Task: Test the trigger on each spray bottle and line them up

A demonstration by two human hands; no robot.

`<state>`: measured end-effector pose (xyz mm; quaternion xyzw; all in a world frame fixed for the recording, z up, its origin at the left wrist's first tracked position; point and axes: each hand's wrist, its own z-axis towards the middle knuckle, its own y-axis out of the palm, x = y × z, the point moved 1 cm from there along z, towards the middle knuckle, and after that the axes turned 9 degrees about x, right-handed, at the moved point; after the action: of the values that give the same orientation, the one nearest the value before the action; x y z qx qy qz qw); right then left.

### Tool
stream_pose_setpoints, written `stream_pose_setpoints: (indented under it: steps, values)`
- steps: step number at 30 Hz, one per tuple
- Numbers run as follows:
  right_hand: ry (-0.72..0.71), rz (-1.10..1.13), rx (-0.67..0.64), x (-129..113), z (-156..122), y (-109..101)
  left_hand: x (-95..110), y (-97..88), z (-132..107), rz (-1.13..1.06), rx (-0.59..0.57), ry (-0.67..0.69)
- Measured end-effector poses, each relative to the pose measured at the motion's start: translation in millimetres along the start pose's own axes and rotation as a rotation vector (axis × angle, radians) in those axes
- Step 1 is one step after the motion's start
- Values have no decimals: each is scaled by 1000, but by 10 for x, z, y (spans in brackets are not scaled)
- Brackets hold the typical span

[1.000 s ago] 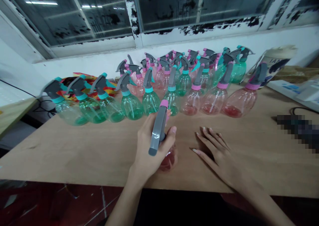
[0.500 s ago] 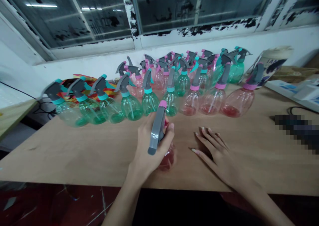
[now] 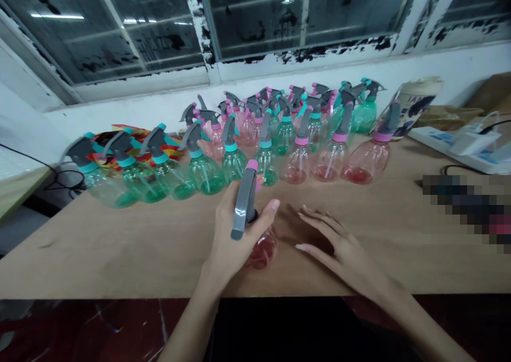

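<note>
My left hand (image 3: 229, 229) is wrapped round the neck of a pink spray bottle (image 3: 263, 251) near the table's front edge. Its grey trigger head with a pink nozzle tip points away from me, and its bottom stands on the wooden table (image 3: 139, 255). Fingers on the far side of the neck are partly hidden. To the right of the bottle, my right hand (image 3: 335, 245) is held low over the table, fingers stretched out and holding nothing. Beyond my hands stands a row of spray bottles: several green ones (image 3: 205, 175) and three pink ones (image 3: 297, 166).
More pink and green spray bottles (image 3: 285, 133) crowd behind the row, near the wall. A red and yellow wrapper (image 3: 171, 151) lies at the left. At the right are a pale printed bag (image 3: 419, 98), a white power strip (image 3: 451, 149) and a blurred-out dark object (image 3: 463, 202).
My right hand has lifted slightly from the tabletop and moved towards the bottle. My left thumb has loosened a little from the neck. The view has shifted slightly.
</note>
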<state>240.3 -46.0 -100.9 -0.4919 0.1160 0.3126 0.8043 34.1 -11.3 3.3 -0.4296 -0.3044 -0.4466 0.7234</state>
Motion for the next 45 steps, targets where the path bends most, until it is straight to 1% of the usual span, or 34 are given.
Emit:
stream_pose_setpoints:
  steps: [3,5,7,10,12,16,19,21,24,26,28,31,32,34,35,37,41,45]
  values:
    - [0,49,-26,-207,22,-77,15,49,-20,26,-26,58]
    - [-16,64,-25,-349,55,-148,41,109,-37,3,-28,76]
    - [-25,77,-26,-468,93,-227,72,200,-58,-35,-53,57]
    - [-10,93,-36,-559,123,-332,136,388,-93,-113,-140,-9]
    - [10,95,-6,-551,110,-382,198,524,-116,-159,-183,-22]
    - [82,81,63,-443,30,-457,339,752,-155,-214,-266,-22]
    - [115,94,69,-357,-29,-559,403,854,-187,-238,-354,-12]
    - [131,110,66,-288,-67,-663,401,893,-213,-237,-420,3]
    - [177,95,69,-107,-150,-851,330,913,-257,-199,-486,47]
    - [212,56,95,82,-218,-983,260,897,-284,-158,-500,70]
    - [210,-4,143,315,-275,-1109,186,858,-307,-120,-495,70]
    - [257,-170,307,719,-297,-1282,58,774,-340,-76,-478,43]
    - [268,-191,326,855,-281,-1328,3,746,-353,-61,-471,27]
    - [279,-165,339,1105,-211,-1404,-128,702,-384,-22,-490,-1]
    - [290,-123,320,1213,-161,-1433,-199,685,-400,-2,-496,1]
    - [306,-50,325,1386,-45,-1484,-333,650,-423,11,-444,9]
    - [332,-38,330,1599,188,-1545,-523,550,-430,69,-325,20]
    - [322,-45,315,1781,356,-1548,-660,406,-403,126,-281,60]
